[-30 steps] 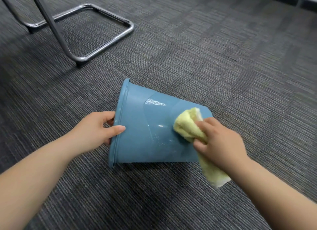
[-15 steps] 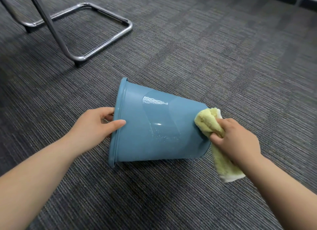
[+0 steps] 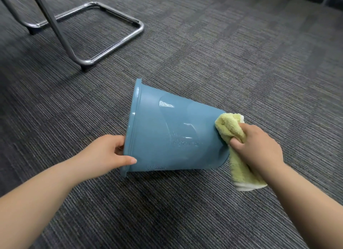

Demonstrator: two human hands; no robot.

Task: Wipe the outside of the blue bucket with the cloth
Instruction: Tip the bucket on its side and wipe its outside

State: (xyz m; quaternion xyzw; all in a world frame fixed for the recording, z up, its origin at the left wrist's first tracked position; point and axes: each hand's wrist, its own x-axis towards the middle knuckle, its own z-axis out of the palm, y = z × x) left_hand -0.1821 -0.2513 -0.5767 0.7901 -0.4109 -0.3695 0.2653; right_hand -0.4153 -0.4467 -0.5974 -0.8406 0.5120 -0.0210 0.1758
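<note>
Blue bucket (image 3: 172, 137) on its side on the grey carpet (image 3: 241, 53), rim to the left. Yellow cloth (image 3: 230, 127) pressed on its bottom end, bunched tight in the right hand (image 3: 258, 148). Left hand (image 3: 107, 154) curled round the rim, thumb on the outside. Shiny chair frame (image 3: 85, 62) well behind.

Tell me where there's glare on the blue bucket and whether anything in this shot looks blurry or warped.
Head view: two white glare patches on the blue bucket, on its upper side wall. Head view: the chair frame and carpet at far left look slightly smeared; cloth and right hand are sharp. Head view: the wide lens seems to stretch the bottom corners.
</note>
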